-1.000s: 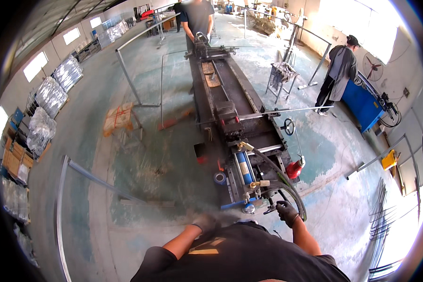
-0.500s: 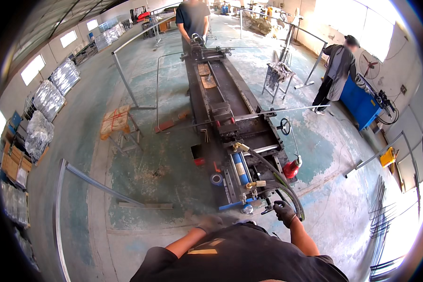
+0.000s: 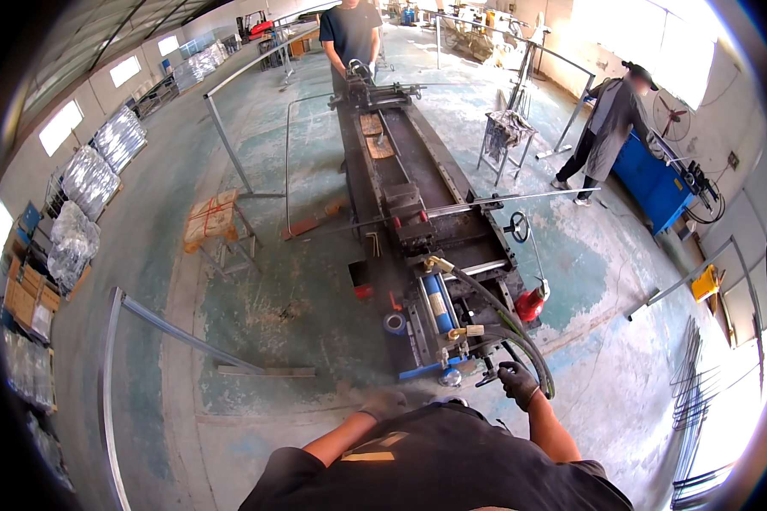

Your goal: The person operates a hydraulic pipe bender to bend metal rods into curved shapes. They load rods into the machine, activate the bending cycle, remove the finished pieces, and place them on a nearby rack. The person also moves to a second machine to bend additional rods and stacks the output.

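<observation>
My right hand (image 3: 517, 381), in a dark glove, is closed around a lever (image 3: 489, 373) at the near end of a long metal machine bed (image 3: 439, 166). Beside it, thick hydraulic hoses (image 3: 533, 351) curve down from a blue cylinder (image 3: 440, 305). In front of my body on the left is my gloved left hand (image 3: 385, 404); a blur covers its fingers, so I cannot tell what they do. A metal rod (image 3: 533, 198) lies crosswise over the machine, and a bent rod (image 3: 288, 162) stands out from its far left side.
A co-worker (image 3: 349, 38) stands at the far end of the machine; another person (image 3: 609, 128) is by a blue machine (image 3: 652, 183). A red bottle jack (image 3: 530, 304) sits to the right. Metal frames (image 3: 111, 400), a wrapped stool (image 3: 211, 217) and a bundle of rods (image 3: 694, 383) surround the area.
The person on the right has leaned toward the blue machine, with their feet set wider apart. My hands stay in nearly the same places.
</observation>
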